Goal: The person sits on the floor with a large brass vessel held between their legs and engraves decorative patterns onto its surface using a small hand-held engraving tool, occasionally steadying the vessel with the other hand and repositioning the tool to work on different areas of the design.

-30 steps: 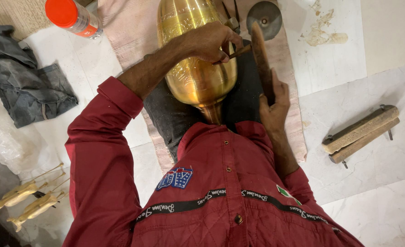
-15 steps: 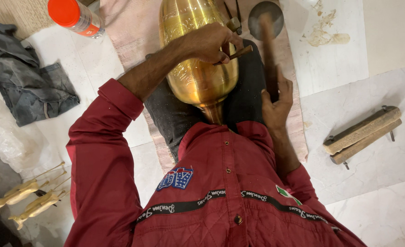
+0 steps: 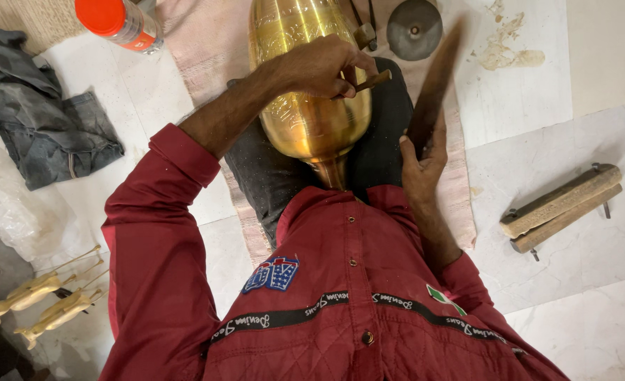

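Person engraving a brass vase (image 3: 311,106) on their lap.
Left hand (image 3: 326,67) pinches a small chisel (image 3: 369,81) against it; right hand (image 3: 421,159) grips a wooden mallet (image 3: 436,77).

White marble floor, littered with workshop odds and ends

The floor (image 3: 580,296) is pale veined marble in large slabs, evenly lit with soft shadows. A pinkish mat (image 3: 199,56) lies across its middle. At left sit a crumpled grey cloth (image 3: 44,120), clear plastic sheet (image 3: 9,212), an orange-capped can (image 3: 118,21) and two small brass figures (image 3: 41,303). At right lies a wooden clamp (image 3: 562,208) with bolts; near the top a dark round disc (image 3: 414,28) and a smear of pale paste (image 3: 510,49)
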`<action>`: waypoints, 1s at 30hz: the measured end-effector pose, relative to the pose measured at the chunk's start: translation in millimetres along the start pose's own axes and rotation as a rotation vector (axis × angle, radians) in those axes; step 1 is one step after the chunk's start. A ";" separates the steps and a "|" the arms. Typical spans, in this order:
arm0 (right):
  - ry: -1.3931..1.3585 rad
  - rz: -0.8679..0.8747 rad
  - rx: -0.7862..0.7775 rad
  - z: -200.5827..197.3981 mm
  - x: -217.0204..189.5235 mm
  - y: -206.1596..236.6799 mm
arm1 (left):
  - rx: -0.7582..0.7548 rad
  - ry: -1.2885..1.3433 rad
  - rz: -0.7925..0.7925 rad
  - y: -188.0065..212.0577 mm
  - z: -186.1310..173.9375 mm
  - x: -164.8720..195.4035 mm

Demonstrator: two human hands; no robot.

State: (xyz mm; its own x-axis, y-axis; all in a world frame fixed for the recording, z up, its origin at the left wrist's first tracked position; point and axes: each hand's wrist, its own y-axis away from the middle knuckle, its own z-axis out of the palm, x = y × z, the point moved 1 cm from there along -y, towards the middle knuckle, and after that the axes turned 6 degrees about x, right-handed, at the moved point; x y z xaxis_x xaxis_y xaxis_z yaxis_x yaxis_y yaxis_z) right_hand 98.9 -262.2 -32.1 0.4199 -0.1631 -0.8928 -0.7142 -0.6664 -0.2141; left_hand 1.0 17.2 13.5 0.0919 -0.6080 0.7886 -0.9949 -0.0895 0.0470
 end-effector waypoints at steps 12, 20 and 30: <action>0.095 0.000 0.028 -4.4 -2.1 -0.5 | -0.010 -0.035 -0.083 1.1 -0.5 2.4; -0.205 0.087 0.004 -2.4 4.4 -0.1 | 0.038 0.012 -0.016 6.8 1.3 -0.1; -0.021 0.013 -0.004 3.3 -1.9 6.6 | 0.032 -0.029 0.023 -0.4 4.0 3.3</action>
State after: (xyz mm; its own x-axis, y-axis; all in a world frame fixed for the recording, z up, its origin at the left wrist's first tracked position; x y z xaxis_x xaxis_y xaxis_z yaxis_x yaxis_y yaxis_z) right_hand 91.5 -263.9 -33.2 0.3988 -0.1564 -0.9036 -0.7169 -0.6676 -0.2009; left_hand 1.9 12.1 13.6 0.0711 -0.6328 0.7710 -0.9949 -0.1005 0.0092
